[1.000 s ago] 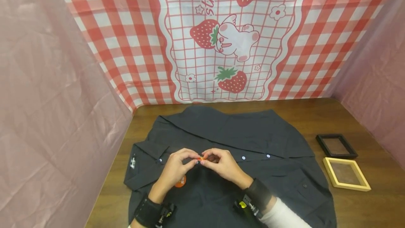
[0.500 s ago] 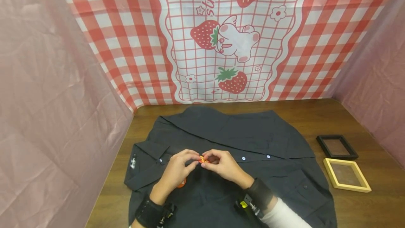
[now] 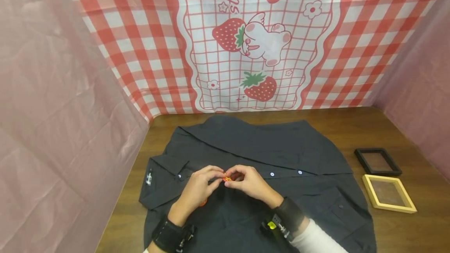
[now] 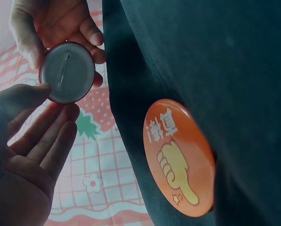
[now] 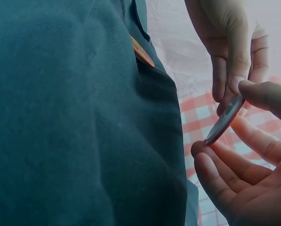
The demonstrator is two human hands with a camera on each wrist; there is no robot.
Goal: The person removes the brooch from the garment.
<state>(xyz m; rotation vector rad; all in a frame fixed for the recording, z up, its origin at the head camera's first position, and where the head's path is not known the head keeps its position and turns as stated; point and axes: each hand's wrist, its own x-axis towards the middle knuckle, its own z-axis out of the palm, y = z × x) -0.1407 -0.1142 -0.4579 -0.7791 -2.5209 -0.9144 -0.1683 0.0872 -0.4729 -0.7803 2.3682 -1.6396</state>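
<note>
A round button badge is held between both hands above the dark shirt. Its grey back, with a slim pin across it, shows in the left wrist view; the right wrist view has it nearly edge-on. My left hand pinches one edge between thumb and fingers. On the opposite edge, my right hand pinches with thumb and fingertips. In the head view the fingers hide much of the badge. A second, orange badge with a yellow thumbs-down hand is on the shirt, partly hidden by my left wrist in the head view.
The shirt lies spread over a wooden table, its white buttons showing. At the right lie a black frame and a yellow frame. A red-and-white strawberry cloth hangs behind, with pink cloth at the sides.
Between the fingers the held badge has turned, and more of its orange and yellow face shows in the head view. Both hands stay in nearly the same place. The head view has shifted slightly.
</note>
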